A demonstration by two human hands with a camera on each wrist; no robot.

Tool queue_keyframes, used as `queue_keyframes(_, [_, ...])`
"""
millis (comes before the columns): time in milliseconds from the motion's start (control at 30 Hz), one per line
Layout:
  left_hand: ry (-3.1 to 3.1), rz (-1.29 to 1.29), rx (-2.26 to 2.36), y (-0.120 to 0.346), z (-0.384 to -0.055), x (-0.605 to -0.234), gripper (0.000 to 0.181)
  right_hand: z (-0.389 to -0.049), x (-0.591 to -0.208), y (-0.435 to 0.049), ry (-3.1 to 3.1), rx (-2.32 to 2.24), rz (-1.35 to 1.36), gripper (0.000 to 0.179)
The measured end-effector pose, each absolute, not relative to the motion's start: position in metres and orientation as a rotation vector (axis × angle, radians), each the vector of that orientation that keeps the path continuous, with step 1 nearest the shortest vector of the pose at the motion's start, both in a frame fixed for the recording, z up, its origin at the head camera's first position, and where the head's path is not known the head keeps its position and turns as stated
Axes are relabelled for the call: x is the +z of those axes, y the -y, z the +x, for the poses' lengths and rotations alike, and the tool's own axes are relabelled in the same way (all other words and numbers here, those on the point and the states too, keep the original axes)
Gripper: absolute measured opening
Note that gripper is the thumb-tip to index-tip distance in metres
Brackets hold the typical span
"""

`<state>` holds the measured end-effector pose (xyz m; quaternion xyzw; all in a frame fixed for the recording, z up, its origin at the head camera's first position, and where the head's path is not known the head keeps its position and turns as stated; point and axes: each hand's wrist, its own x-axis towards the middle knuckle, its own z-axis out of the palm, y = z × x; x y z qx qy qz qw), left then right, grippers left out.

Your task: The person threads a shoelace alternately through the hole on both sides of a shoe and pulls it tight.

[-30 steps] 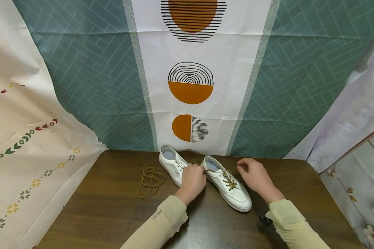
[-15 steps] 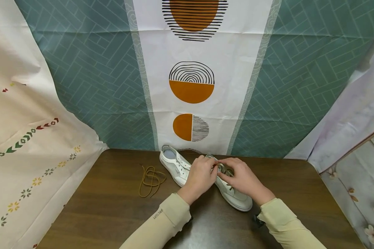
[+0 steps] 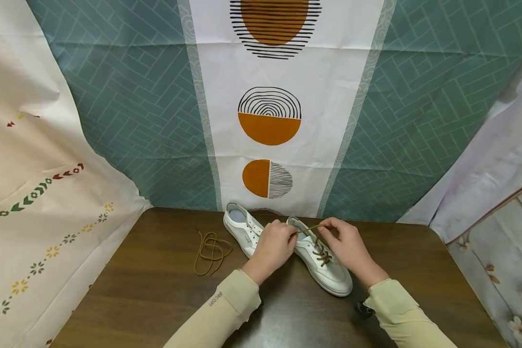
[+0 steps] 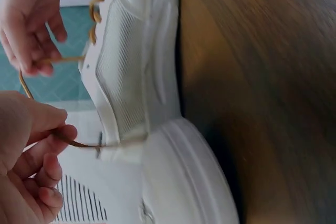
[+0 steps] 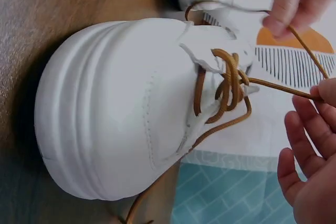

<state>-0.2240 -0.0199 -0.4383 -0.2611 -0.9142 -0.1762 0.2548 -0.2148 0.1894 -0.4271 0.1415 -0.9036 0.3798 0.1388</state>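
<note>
A white sneaker (image 3: 329, 276) laced with brown cord lies toe toward me, right of centre. Its brown shoelace (image 5: 281, 87) runs out from the crossed lacing near the tongue. My left hand (image 3: 271, 245) pinches this lace between thumb and fingers, left of the sneaker's opening. Over the sneaker's right side, my right hand (image 3: 345, 246) pinches the same lace. A short stretch of lace spans the two hands above the opening. In the left wrist view, the tail of the lace hangs from my left hand (image 4: 31, 156) across the sneaker's side.
A second white sneaker (image 3: 240, 231), its visible eyelets unlaced, stands behind my left hand. Left of it a loose brown shoelace (image 3: 210, 254) lies looped on the dark wooden table (image 3: 148, 290). A patterned cloth (image 3: 265, 72) hangs along the table's back edge.
My right hand came in from the right to the lace beside my left hand, then drew back slightly rightward with the lace pinched. My left hand moved right, then slightly back left.
</note>
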Motion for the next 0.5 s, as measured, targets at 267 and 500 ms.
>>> queue_keyframes(267, [2.583,-0.634,-0.477,0.037,-0.231,-0.446,0.01,-0.222,-0.424,-0.199,2.47,1.439,0.308,0.023])
queue_keyframes(500, [2.617,-0.597,-0.523,0.041,-0.232,-0.446,0.013,-0.224,-0.414,-0.205,2.281,1.953,0.279,0.029])
